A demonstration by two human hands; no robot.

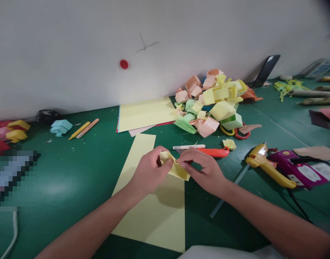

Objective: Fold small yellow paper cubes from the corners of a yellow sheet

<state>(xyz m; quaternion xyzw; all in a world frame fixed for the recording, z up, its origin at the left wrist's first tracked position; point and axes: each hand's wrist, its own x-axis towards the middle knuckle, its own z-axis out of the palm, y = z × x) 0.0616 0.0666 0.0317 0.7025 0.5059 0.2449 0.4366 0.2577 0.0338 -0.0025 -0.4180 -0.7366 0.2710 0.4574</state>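
Observation:
Between my two hands is a small piece of folded yellow paper (182,172), bent into a partly raised, box-like shape. My left hand (151,167) grips its left side, thumb in front and fingers behind. On the right edge, my right hand (204,169) pinches the paper between thumb and fingers. Below them a large yellow paper sheet (156,219) lies flat on the green table. Just behind my right hand are a white pen (189,146) and a red-orange cutter (217,153).
A pile of folded paper boxes (221,97) stands by the wall, scissors (242,133) partly under it. At right lie a yellow glue gun (270,167) and a purple device (299,169) with cables. Further left are a paper stack (145,114), two markers (84,130) and a blue folded paper (60,127).

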